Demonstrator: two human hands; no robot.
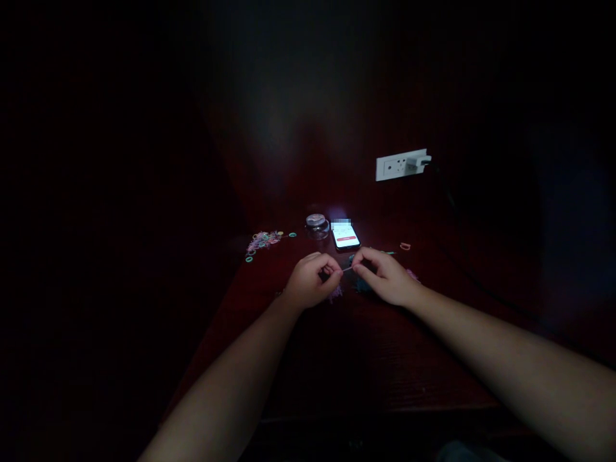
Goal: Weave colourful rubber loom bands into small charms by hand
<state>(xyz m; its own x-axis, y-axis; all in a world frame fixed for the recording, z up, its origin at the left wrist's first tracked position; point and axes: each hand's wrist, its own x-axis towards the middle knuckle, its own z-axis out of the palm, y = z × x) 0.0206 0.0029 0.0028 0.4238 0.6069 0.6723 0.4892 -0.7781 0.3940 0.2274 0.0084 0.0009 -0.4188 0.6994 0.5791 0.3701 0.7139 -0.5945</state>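
Observation:
My left hand [310, 280] and my right hand [385, 277] are held close together over the dark red table [366, 366]. A thin pale strand [347, 269] runs across the small gap between them, pinched at each end by a thumb and forefinger. Its exact kind is too small to make out. Beneath the fingers lie a small purple heap [335, 294] and a teal heap [362, 286] of what look like little bands, partly covered by my hands. Just beyond them a lit phone [347, 240] rests on the table.
Left of the phone stands a clear round jar [317, 228] with a lid. A loose pile of colourful bands [262, 241] lies near the table's left edge. An orange band [405, 246] is at the right. A plug [418, 162] sits in the wall socket [392, 166]; surroundings are very dark.

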